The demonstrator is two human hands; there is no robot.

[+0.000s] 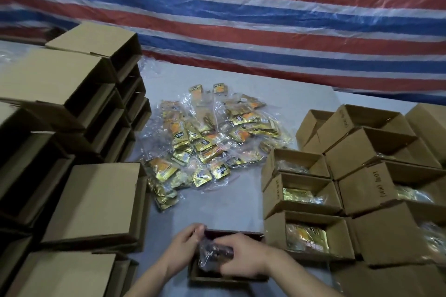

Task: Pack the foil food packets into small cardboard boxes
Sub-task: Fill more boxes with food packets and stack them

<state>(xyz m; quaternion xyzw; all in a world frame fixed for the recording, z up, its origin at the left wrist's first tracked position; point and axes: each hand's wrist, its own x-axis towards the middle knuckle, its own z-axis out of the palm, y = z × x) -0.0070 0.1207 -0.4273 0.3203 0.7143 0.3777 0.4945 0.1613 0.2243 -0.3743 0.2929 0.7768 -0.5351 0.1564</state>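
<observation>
A small open cardboard box [231, 278] sits at the near edge of the table, between my hands. My right hand [243, 259] lies over its opening and presses a clear-wrapped foil packet [208, 254] down into it. My left hand [185, 247] holds the box's left wall, fingers curled at its far corner. A loose pile of gold foil packets [210, 142] in clear plastic bags lies in the middle of the table.
Stacks of empty boxes [79, 108] on their sides fill the left. Open boxes [321, 231] holding foil packets stand in rows at right. A flat-topped box [96, 200] lies near left. A striped tarp [241, 19] hangs behind the grey table [217, 212].
</observation>
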